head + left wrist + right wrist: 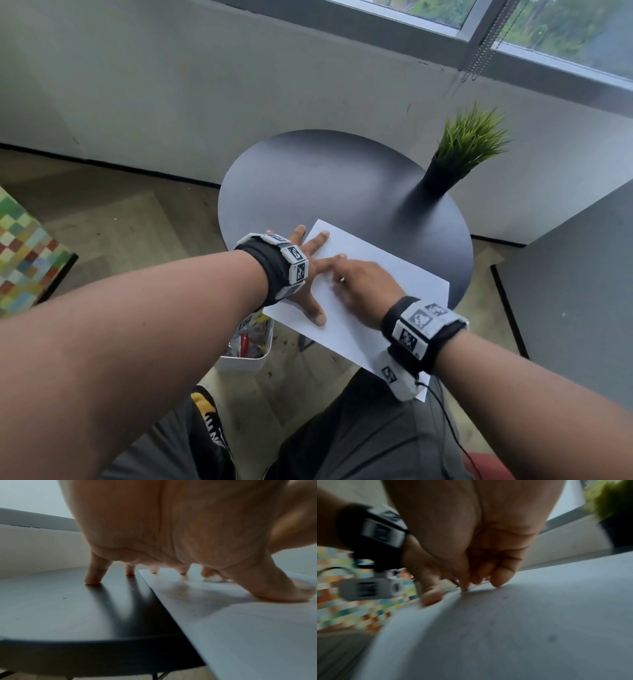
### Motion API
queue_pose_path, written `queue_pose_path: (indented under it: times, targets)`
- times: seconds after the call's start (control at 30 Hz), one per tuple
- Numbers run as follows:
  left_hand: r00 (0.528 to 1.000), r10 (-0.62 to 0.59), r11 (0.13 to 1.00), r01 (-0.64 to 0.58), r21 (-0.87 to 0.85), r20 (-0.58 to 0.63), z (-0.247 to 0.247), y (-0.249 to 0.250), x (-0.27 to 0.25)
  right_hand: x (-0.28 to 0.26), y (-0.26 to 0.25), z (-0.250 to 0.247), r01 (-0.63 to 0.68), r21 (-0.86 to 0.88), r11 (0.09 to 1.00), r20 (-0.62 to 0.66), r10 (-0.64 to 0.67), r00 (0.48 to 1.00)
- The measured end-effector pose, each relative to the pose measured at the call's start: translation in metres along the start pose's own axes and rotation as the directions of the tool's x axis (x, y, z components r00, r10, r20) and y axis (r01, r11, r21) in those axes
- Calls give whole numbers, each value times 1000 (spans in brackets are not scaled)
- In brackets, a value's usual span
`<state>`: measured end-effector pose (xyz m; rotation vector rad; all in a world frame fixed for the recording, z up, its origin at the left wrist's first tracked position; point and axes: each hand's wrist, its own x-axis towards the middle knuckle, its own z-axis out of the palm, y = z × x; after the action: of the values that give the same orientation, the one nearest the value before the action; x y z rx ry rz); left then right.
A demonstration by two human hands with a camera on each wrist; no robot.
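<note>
A white sheet of paper [383,274] lies on the near side of a round black table [325,178] and overhangs its near edge. My left hand [315,281] is spread flat on the sheet's left edge. Its thumb [291,592] and two fingertips press the paper [240,628], while the outer two fingertips stand on the bare table [68,608]. My right hand [366,284] sits on the sheet just right of the left one. In the blurred right wrist view its bent fingers [498,577] and thumb touch the paper [505,628] with their tips.
A green grass-like plant in a black pot [462,154] stands at the table's far right. A white bin of small items [246,346] sits on the floor under the near left edge. A chequered seat [24,250] is far left, a grey block [575,291] at right.
</note>
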<state>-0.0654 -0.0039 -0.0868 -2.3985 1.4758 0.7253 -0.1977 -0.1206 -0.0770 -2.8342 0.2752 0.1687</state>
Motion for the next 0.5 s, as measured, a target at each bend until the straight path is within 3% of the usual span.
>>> queue_pose_path:
  times: [0.07, 0.13, 0.2, 0.23, 0.3, 0.37, 0.43, 0.5]
  targets:
    - [1000, 3, 1000, -3, 4, 13, -1, 0, -1, -8, -9, 5, 138, 33, 990, 78, -140, 987]
    - [1000, 4, 1000, -4, 10, 15, -2, 1, -1, -1, 5, -5, 63, 20, 998, 48, -63, 997]
    - [1000, 4, 1000, -4, 23, 10, -1, 2, -2, 5, 22, -11, -50, 16, 999, -61, 51, 997]
    - [1000, 4, 1000, -5, 23, 11, -2, 1, -2, 4, 23, -10, -43, 13, 999, -81, 44, 996]
    - [1000, 5, 1000, -6, 21, 19, -3, 0, -2, -6, 9, 0, 109, -24, 994, 4, -109, 994]
    - [999, 8, 1000, -8, 25, 31, -4, 0, -2, -21, -1, 6, 248, -21, 969, 140, -243, 960]
    - [999, 4, 1000, -5, 24, 35, -5, 1, -1, -18, 11, -4, 169, -2, 986, 130, -167, 977]
    - [999, 1, 1000, -2, 22, 36, -6, 2, -1, -12, 24, -12, 9, 30, 999, 8, -10, 1000]
